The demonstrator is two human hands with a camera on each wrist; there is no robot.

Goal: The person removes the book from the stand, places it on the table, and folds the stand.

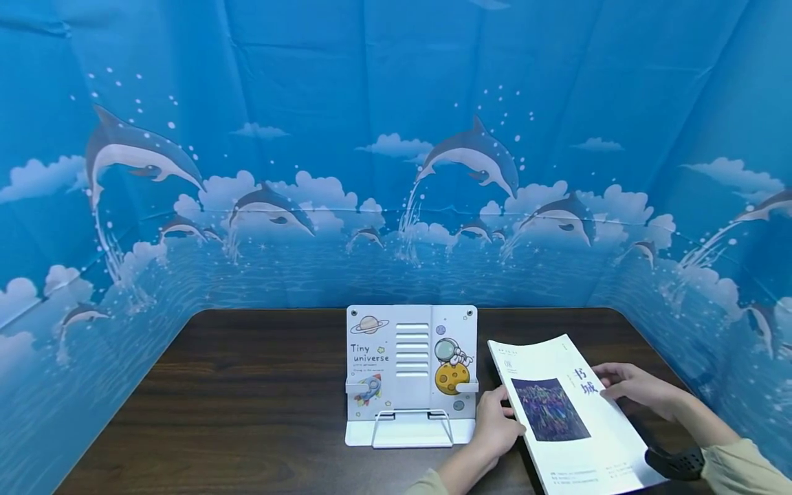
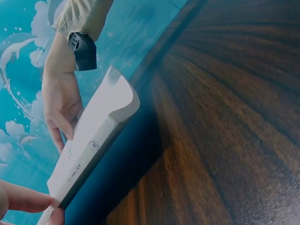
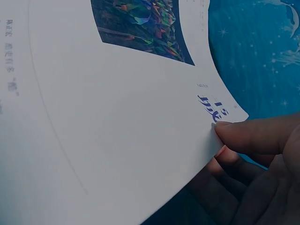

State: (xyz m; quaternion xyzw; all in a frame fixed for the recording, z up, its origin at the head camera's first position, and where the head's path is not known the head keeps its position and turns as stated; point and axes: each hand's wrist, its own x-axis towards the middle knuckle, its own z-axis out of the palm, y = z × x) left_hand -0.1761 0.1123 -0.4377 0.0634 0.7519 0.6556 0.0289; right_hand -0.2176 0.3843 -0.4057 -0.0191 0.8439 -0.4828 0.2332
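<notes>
A white magazine [image 1: 594, 426] with a dark colourful picture on its cover is raised off the table, slightly tilted. My left hand [image 1: 497, 427] pinches its left edge by the spine, thumb on top. On the opposite edge, near the blue title, my right hand [image 1: 643, 393] grips it with the thumb on the cover and the fingers beneath. The left wrist view shows the printed spine of the magazine [image 2: 89, 154] and a shadow under it. In the right wrist view the thumb of my right hand [image 3: 258, 136] presses the cover's edge.
Left of the magazine stands a white metal book stand [image 1: 411, 371] with astronaut and planet prints, page clips and a wire support at its front. Both are at the dark wooden table [image 1: 247, 399]. A blue dolphin-print curtain [image 1: 396, 137] surrounds the table's back and sides.
</notes>
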